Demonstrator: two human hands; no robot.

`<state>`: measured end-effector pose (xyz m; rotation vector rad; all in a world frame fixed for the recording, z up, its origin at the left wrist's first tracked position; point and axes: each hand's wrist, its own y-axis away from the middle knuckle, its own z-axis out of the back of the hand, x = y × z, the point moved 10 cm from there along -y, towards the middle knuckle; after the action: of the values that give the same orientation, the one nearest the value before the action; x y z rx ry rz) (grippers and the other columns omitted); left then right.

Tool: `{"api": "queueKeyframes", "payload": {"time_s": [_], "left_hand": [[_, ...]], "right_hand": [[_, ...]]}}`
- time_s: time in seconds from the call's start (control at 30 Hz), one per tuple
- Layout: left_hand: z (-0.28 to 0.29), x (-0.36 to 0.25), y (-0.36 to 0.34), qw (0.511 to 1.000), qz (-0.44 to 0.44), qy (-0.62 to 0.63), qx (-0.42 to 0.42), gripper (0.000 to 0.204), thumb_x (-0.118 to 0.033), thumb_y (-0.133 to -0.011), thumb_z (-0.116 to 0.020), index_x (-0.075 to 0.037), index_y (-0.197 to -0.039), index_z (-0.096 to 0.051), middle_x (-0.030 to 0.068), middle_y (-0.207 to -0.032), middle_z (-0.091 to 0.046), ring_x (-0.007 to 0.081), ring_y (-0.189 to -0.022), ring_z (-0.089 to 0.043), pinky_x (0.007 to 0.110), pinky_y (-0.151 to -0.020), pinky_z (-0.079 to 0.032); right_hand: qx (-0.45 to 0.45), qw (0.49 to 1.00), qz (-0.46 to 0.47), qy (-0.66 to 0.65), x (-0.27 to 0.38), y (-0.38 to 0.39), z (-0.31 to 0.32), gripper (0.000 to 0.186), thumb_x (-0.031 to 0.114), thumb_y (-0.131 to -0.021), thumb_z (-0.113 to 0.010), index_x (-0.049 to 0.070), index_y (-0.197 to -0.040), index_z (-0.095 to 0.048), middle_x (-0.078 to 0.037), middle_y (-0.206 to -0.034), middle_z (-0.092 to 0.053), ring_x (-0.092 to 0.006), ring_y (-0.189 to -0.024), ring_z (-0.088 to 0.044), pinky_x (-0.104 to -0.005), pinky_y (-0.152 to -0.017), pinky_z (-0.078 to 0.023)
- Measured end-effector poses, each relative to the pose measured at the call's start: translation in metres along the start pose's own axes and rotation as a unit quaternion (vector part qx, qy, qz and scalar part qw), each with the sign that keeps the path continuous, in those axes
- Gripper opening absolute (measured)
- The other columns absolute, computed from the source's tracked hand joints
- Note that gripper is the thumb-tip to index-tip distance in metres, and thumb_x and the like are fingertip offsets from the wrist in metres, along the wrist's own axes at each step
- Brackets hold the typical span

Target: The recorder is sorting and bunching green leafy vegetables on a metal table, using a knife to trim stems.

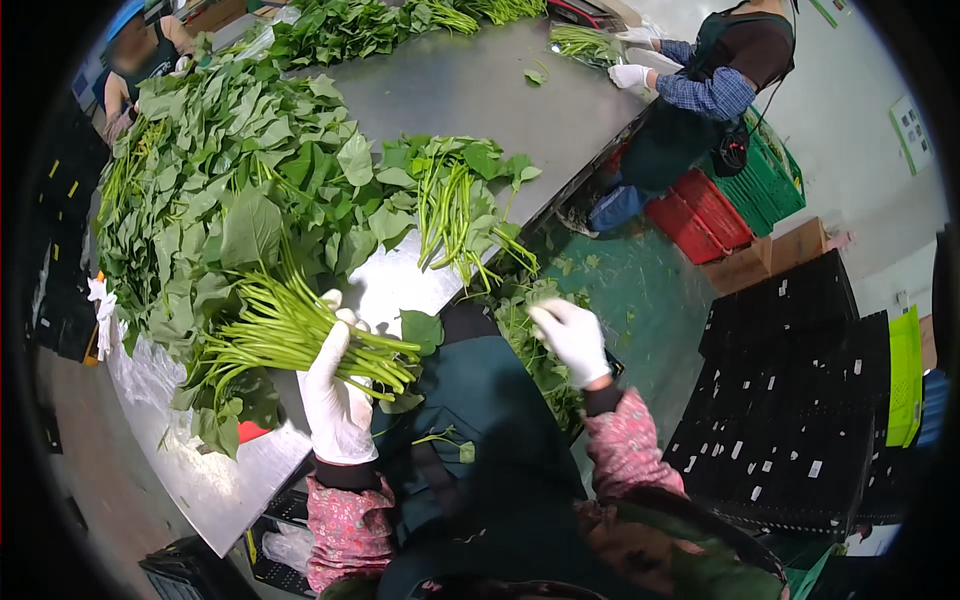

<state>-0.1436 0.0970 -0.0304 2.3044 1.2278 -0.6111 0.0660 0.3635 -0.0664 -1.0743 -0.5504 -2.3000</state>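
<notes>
My left hand, in a white glove, grips a thick bunch of leafy green stems. The cut ends point right, toward my apron, and the leaves spread left over the pile. My right hand, also gloved in white, is apart from the bunch, off the table's edge and above loose greens lying lower down. Its fingers are curled together; whatever may be between them is hidden. A large heap of leafy greens covers the table at the left. A smaller bunch lies ahead, stems toward me.
A co-worker at the far right handles greens; another person stands far left. Stacked black crates rise at my right, with red and green crates beyond. A bit of stem lies on my apron.
</notes>
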Motion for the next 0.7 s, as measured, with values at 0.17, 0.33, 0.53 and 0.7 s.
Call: {"api": "queueKeyframes", "payload": {"time_s": [0.17, 0.33, 0.53, 0.7], "left_hand": [[-0.013, -0.003, 0.006, 1.0, 0.005, 0.009, 0.021, 0.039, -0.001, -0.092, -0.06, 0.0, -0.129, -0.048, 0.0109, -0.104, -0.064, 0.0294, -0.106, -0.063, 0.039, -0.089, -0.056], [-0.016, 0.004, 0.019, 0.996, 0.067, 0.021, 0.059, 0.054, -0.002, -0.088, -0.061, -0.001, -0.138, -0.042, 0.0111, -0.106, -0.061, 0.0184, -0.084, -0.061, 0.032, -0.075, -0.051], [0.017, 0.039, 0.023, 0.983, 0.16, 0.069, 0.054, 0.048, -0.005, -0.089, -0.061, 0.002, -0.134, -0.044, 0.0088, -0.099, -0.062, 0.0191, -0.082, -0.057, 0.034, -0.077, -0.046], [0.003, 0.038, 0.018, 0.983, 0.138, 0.11, 0.048, 0.024, 0.006, -0.086, -0.06, 0.0, -0.109, -0.058, 0.0116, -0.088, -0.063, 0.0236, -0.077, -0.061, 0.039, -0.071, -0.051]], "right_hand": [[-0.092, 0.961, 0.241, 0.099, 0.131, -0.033, -0.071, 0.056, 0.038, -0.083, -0.071, 0.015, -0.134, -0.059, -0.008, -0.069, -0.063, -0.0228, -0.059, -0.063, -0.0338, -0.055, -0.05], [-0.103, 0.917, 0.214, 0.32, 0.134, -0.083, -0.126, 0.082, 0.039, -0.081, -0.069, 0.015, -0.151, -0.033, -0.012, -0.08, -0.065, -0.0281, -0.06, -0.065, -0.0383, -0.054, -0.051], [0.07, 0.95, 0.075, -0.295, 0.109, -0.097, -0.091, 0.064, 0.008, -0.088, -0.056, -0.006, -0.146, -0.033, -0.008, -0.079, -0.067, -0.0098, -0.055, -0.057, -0.0248, -0.052, -0.048], [0.037, 0.884, 0.143, -0.443, 0.154, -0.067, -0.017, 0.051, 0.011, -0.094, -0.057, -0.008, -0.138, -0.043, -0.007, -0.085, -0.067, -0.0087, -0.054, -0.055, -0.0199, -0.049, -0.045]]}}
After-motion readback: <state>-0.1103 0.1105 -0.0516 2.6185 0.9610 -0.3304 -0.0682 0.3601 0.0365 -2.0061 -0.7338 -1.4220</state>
